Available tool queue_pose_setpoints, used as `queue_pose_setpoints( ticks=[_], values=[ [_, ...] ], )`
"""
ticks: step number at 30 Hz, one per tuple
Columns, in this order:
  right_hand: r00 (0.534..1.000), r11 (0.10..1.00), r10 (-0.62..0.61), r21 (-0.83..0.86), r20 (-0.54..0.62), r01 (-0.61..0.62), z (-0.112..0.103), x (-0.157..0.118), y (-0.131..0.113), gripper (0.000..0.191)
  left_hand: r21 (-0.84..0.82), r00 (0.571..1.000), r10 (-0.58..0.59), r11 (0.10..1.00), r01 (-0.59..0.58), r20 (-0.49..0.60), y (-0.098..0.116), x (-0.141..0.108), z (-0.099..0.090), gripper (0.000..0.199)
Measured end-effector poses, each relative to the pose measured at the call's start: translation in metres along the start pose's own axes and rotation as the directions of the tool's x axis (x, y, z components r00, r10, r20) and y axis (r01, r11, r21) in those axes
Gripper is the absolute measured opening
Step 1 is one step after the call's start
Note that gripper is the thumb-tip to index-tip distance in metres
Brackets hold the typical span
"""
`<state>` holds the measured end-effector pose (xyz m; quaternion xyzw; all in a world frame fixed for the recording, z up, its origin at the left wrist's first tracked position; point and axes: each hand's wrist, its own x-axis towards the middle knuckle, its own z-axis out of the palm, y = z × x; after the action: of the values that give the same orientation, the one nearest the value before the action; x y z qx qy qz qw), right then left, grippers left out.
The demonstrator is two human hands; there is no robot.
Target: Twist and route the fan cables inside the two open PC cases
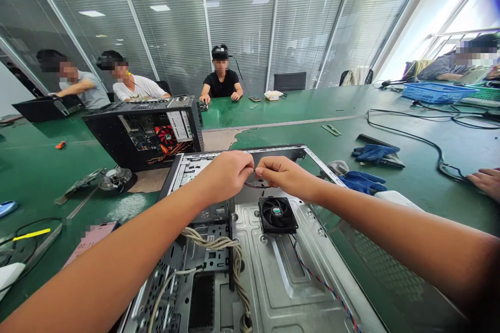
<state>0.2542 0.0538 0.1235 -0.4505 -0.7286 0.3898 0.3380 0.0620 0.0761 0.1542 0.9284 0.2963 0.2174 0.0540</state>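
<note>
My left hand point(230, 174) and my right hand point(283, 174) meet fingertip to fingertip above the far part of an opened computer case point(258, 276). Both are pinched closed, and whatever sits between the fingers is too small to make out. A thin dark-red wire point(255, 186) shows just beneath them. Closer to me, a square black cooling fan point(277, 214) lies on the case's bare metal panel, trailing a twisted red and blue cable point(312, 268). A bundle of beige twisted wires point(238, 265) runs along the drive bay side.
Behind to the left stands another black computer tower point(144, 138) with its side open. Blue work gloves point(359, 181), a black cable point(422, 138) and a blue basket point(433, 92) lie rightward. A phone point(91, 239) is at left. Several people sit around the green table point(281, 132).
</note>
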Motion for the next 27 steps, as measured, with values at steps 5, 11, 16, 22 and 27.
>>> queue_pose_setpoints(
  ticks=[5,11,16,22,27],
  values=[
    [0.998,0.994,0.031,0.107,0.048,-0.036,0.0007,-0.0001,0.0002,0.023,0.135,0.999,0.035,0.990,-0.032,-0.024,0.0036,-0.0025,-0.0021,0.007],
    [0.995,0.988,0.047,0.141,0.089,-0.060,0.0007,-0.0008,-0.0037,0.026,0.328,0.999,0.032,0.944,-0.040,0.027,0.0086,-0.0016,-0.0049,0.016],
    [0.995,0.990,0.058,0.122,0.078,-0.067,0.0006,-0.0010,-0.0040,0.026,0.447,0.998,0.048,0.893,-0.057,0.031,0.0100,-0.0015,-0.0046,0.015],
    [0.996,0.995,0.073,0.059,0.043,-0.075,0.0006,-0.0008,-0.0026,0.023,0.492,0.998,0.052,0.868,-0.067,0.045,0.0093,-0.0017,-0.0035,0.017],
    [0.998,0.997,0.067,0.042,0.012,-0.067,0.0006,-0.0006,-0.0017,0.022,0.473,0.998,-0.011,0.881,-0.023,0.069,0.0105,-0.0021,-0.0037,0.018]
  ],
)
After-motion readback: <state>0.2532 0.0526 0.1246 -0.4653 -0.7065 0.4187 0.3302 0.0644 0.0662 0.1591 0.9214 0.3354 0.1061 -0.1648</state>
